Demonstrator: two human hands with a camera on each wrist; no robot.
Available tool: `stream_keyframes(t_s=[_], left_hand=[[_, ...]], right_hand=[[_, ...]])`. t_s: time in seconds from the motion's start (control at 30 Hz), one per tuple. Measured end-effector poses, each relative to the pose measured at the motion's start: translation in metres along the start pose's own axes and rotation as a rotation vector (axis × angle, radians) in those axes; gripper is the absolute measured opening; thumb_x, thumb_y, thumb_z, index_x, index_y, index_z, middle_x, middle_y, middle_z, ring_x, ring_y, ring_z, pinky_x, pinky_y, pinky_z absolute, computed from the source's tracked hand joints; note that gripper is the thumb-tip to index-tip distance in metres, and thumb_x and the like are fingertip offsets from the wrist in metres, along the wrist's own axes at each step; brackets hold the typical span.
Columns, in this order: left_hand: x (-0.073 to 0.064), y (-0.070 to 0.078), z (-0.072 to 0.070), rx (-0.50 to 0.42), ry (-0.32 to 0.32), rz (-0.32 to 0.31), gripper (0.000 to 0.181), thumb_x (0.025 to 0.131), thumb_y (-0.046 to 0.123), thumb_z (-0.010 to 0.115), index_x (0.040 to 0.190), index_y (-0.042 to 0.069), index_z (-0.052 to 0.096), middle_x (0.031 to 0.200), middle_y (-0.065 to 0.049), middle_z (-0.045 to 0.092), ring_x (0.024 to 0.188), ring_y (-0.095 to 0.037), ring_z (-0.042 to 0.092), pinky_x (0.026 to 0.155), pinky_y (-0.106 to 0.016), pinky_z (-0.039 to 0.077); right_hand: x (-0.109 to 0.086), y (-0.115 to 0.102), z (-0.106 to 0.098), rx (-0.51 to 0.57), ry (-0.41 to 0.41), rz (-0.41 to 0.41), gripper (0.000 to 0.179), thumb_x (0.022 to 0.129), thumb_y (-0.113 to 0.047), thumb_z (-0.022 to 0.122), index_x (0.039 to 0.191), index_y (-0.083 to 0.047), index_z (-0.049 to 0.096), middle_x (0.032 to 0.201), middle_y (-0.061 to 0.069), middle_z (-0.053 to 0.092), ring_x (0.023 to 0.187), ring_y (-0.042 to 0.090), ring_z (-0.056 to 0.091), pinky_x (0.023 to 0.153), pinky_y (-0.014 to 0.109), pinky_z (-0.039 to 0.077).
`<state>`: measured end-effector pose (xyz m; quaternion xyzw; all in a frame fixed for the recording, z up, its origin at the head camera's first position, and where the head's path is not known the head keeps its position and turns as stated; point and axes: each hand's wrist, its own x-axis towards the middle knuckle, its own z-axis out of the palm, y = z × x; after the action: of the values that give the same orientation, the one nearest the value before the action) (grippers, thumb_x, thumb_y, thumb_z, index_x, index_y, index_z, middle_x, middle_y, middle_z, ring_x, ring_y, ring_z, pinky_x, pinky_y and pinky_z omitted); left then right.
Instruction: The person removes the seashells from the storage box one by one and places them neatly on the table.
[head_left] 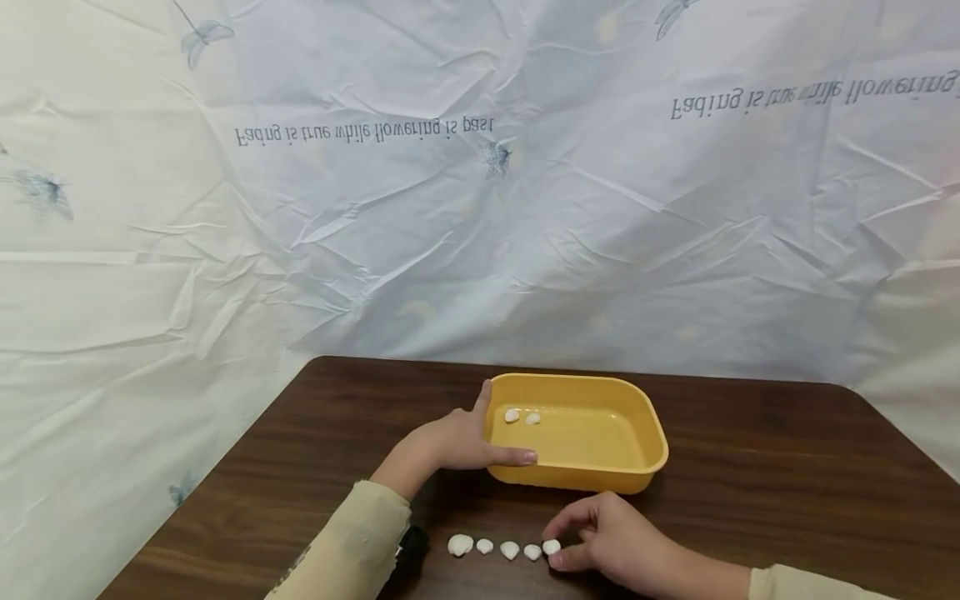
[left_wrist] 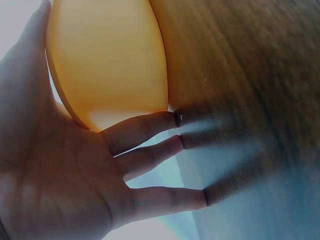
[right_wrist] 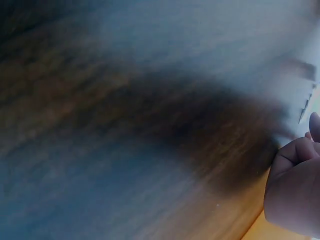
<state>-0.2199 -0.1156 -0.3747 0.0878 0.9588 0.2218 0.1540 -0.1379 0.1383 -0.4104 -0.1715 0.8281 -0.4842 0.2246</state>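
Several small white seashells lie in a row on the table near its front. At the right end of that row, my right hand pinches a white seashell between thumb and finger, at table level. A yellow plastic tub stands behind the row, with two white seashells inside toward its left. My left hand rests against the tub's left end, one digit along the near side. Its fingers are straight and spread in the left wrist view. The right wrist view shows only curled fingers; the shell is hidden there.
The dark brown wooden table extends to both sides of the tub. A pale printed sheet hangs behind its back edge. Something black sits beside the left sleeve.
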Motion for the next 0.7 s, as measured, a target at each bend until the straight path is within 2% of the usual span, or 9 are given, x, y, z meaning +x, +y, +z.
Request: stream_keyframes(t_s=[0.5,0.7], left_hand=[[0.005,-0.004,-0.004,-0.018,-0.021,0.011,0.143,0.075,0.092,0.068,0.172,0.026,-0.013,0.160,-0.031,0.047,0.144,-0.039,0.055,0.111,-0.053,0.050],[0.008,-0.006,-0.007,-0.016,-0.022,0.019,0.144,0.074,0.092,0.069,0.172,0.026,-0.013,0.159,-0.031,0.049,0.142,-0.038,0.057,0.108,-0.052,0.052]], right_hand=[[0.009,0.003,0.003,-0.049,0.012,0.001,0.019,0.081,-0.011,0.091,0.097,-0.015,0.082,0.056,-0.008,0.044,0.052,0.009,0.037,0.050,0.019,0.031],[0.014,0.001,0.003,-0.036,-0.001,-0.005,0.020,0.081,-0.009,0.091,0.098,-0.014,0.081,0.056,-0.007,0.044,0.052,0.009,0.037,0.050,0.019,0.032]])
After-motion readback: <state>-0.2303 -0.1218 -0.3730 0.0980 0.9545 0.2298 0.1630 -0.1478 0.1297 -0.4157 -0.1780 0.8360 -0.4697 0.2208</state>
